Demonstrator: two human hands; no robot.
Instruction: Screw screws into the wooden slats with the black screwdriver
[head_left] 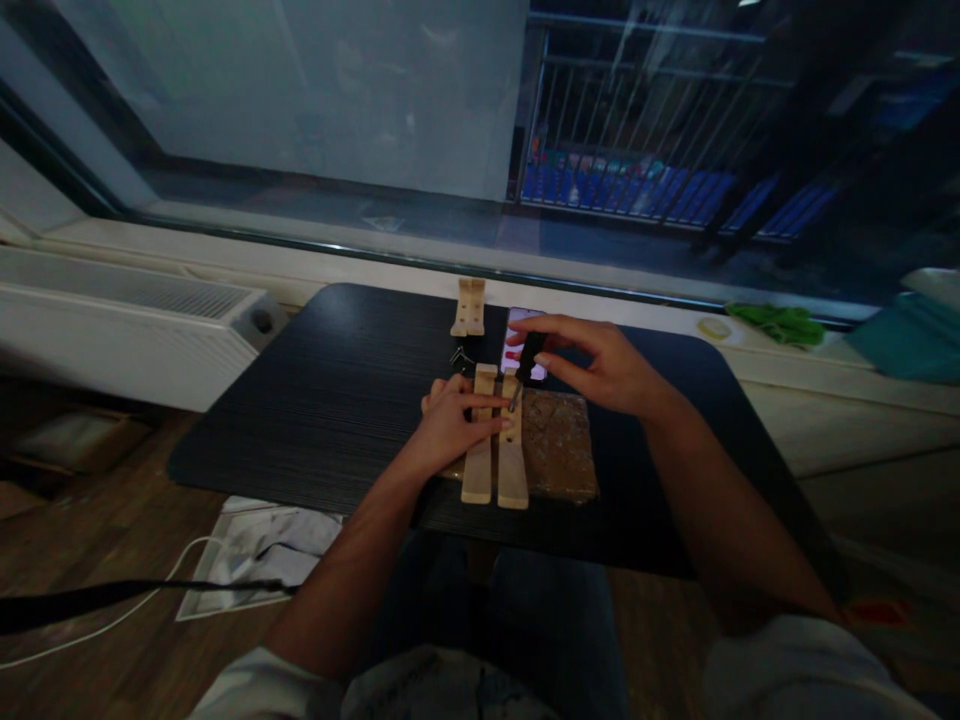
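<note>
Two pale wooden pieces (496,468) lie side by side on a brown board (561,452) on the dark table (322,400). My left hand (450,425) lies across the left piece, fingers pressing both pieces down. My right hand (596,365) pinches a black-handled screwdriver (529,360), its metal tip pointing down at the top of the right piece. A phone (517,330) with a lit screen lies just behind the screwdriver. Another wooden part (469,306) rests farther back, with small dark screws (459,357) near it.
A white radiator (127,310) stands at the left under a large window. Green cloth (780,322) and teal fabric (907,335) lie on the sill at the right. White paper (255,555) and a cable (112,620) lie on the wooden floor at the left.
</note>
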